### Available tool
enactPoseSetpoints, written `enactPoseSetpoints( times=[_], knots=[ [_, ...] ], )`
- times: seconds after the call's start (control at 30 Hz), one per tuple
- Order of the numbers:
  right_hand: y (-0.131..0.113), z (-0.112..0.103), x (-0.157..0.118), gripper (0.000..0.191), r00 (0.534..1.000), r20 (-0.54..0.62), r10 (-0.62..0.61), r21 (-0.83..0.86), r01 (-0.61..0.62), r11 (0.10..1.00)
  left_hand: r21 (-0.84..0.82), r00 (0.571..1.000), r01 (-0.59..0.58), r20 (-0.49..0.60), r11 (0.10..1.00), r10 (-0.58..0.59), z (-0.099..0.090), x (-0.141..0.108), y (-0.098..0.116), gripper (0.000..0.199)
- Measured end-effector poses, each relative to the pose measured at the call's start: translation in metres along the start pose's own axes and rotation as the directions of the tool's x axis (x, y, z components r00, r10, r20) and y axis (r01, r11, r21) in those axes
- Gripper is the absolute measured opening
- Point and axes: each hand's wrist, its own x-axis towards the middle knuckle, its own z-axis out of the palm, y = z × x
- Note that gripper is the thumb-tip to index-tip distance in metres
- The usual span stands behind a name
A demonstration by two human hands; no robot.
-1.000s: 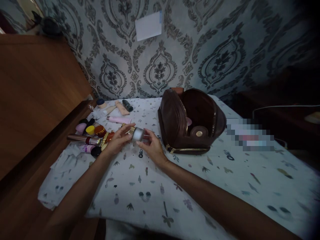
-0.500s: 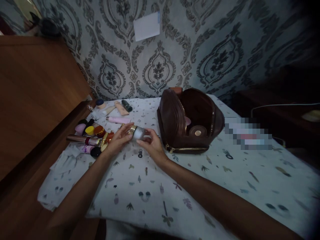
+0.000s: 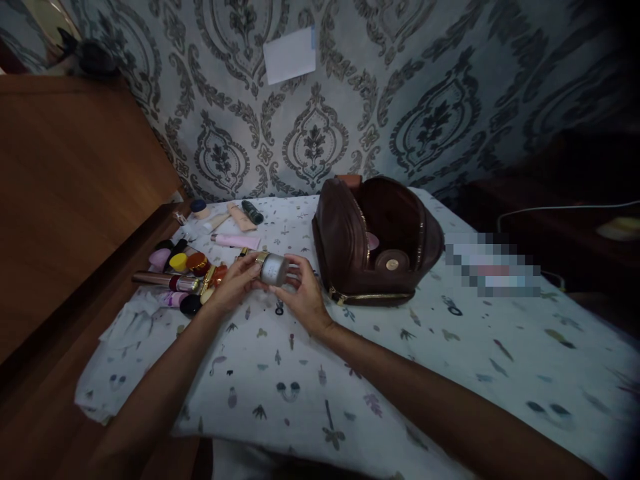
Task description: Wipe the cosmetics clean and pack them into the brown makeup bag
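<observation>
A small frosted jar with a gold lid (image 3: 273,269) is held on its side between both hands, above the patterned cloth (image 3: 280,347). My left hand (image 3: 239,283) grips it at the gold lid end. The fingers and thumb of my right hand (image 3: 304,293) are round its base end. Right of the hands stands a dark brown bag (image 3: 340,233), unzipped and gaping, with a round brown item (image 3: 393,262) and something pink (image 3: 373,241) at its opening.
Left of my hands lie a yellow-lidded jar (image 3: 179,262), an amber jar (image 3: 198,263), a metallic tube (image 3: 160,279) and a black lid (image 3: 191,305). Behind are a pink tube (image 3: 235,241) and a dark green bottle (image 3: 253,212). A wooden panel (image 3: 75,167) borders the left.
The jar has turned slightly between my hands, so more of its frosted side faces the camera. The view has shifted a little.
</observation>
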Motion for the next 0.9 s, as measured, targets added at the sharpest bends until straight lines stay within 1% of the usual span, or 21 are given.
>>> enactPoseSetpoints(
  times=[0.2,0.3,0.47,0.6,0.77,0.83,0.9],
  knots=[
    [0.01,0.0,0.003,0.068,0.997,0.0,0.079,0.024,-0.079,0.997,0.012,0.999,-0.029,0.041,0.999,0.029,0.001,-0.003,0.004,0.05],
    [0.01,-0.001,0.005,0.065,0.992,0.001,0.129,0.014,-0.129,0.992,0.02,0.998,-0.028,0.049,0.999,0.027,0.002,-0.005,0.005,0.052],
    [0.002,-0.003,0.005,0.061,0.982,0.045,0.184,0.002,-0.184,0.983,0.008,0.998,-0.028,0.059,1.0,0.028,0.004,-0.006,0.007,0.055],
    [0.0,-0.003,0.005,0.057,0.983,0.052,0.174,0.05,-0.177,0.983,0.032,0.998,-0.033,0.048,0.999,0.031,0.006,-0.007,0.011,0.056],
    [-0.005,-0.001,0.003,0.061,0.986,0.07,0.151,0.053,-0.155,0.987,0.158,0.992,-0.116,0.065,0.981,0.107,0.009,-0.011,0.024,0.056],
    [-0.014,-0.003,-0.002,0.064,0.988,0.063,0.14,0.0,-0.141,0.99,0.221,0.991,-0.13,0.06,0.967,0.12,0.013,-0.012,0.031,0.057],
    [-0.029,-0.01,-0.01,0.065,0.992,0.06,0.115,-0.1,-0.108,0.989,0.26,0.99,-0.139,0.066,0.956,0.126,0.018,-0.013,0.041,0.058]
  ],
)
